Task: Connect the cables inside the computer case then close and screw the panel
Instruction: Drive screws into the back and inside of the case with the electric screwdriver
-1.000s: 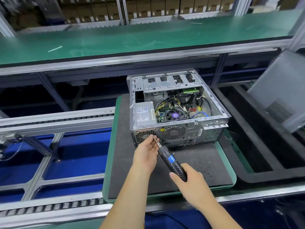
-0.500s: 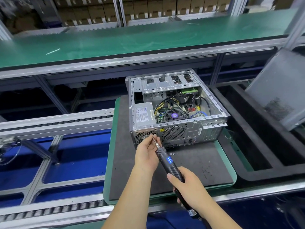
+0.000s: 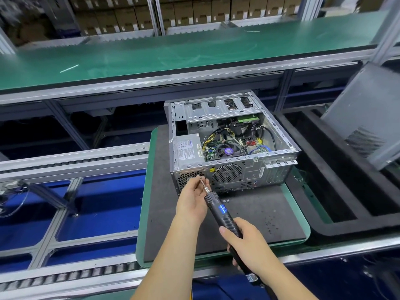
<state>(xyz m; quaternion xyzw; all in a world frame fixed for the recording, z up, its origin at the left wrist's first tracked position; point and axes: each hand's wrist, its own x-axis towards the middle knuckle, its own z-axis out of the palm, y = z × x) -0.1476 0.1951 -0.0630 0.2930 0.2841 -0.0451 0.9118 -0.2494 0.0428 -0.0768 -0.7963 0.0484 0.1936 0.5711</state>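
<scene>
An open computer case (image 3: 255,163) lies on its side on a dark foam pad (image 3: 259,213), its rear plate facing me and its cables and fan visible from above. My right hand (image 3: 249,245) grips the black electric screwdriver (image 3: 223,213), which has a lit blue display. My left hand (image 3: 192,198) pinches the bit near its tip, right at the rear plate's perforated grille. Whether a screw sits on the tip is too small to tell. The grey side panel (image 3: 368,118) leans at the right, apart from the case.
The pad sits on a green pallet (image 3: 145,191) on the roller conveyor (image 3: 71,159). Two small screws (image 3: 226,200) lie on the pad near the case. A black foam tray (image 3: 324,191) is at the right, and a green belt (image 3: 173,50) runs behind.
The screwdriver's tip has moved a little forward to the case's rear grille, my left hand going with it. My right hand has slid lower on the handle.
</scene>
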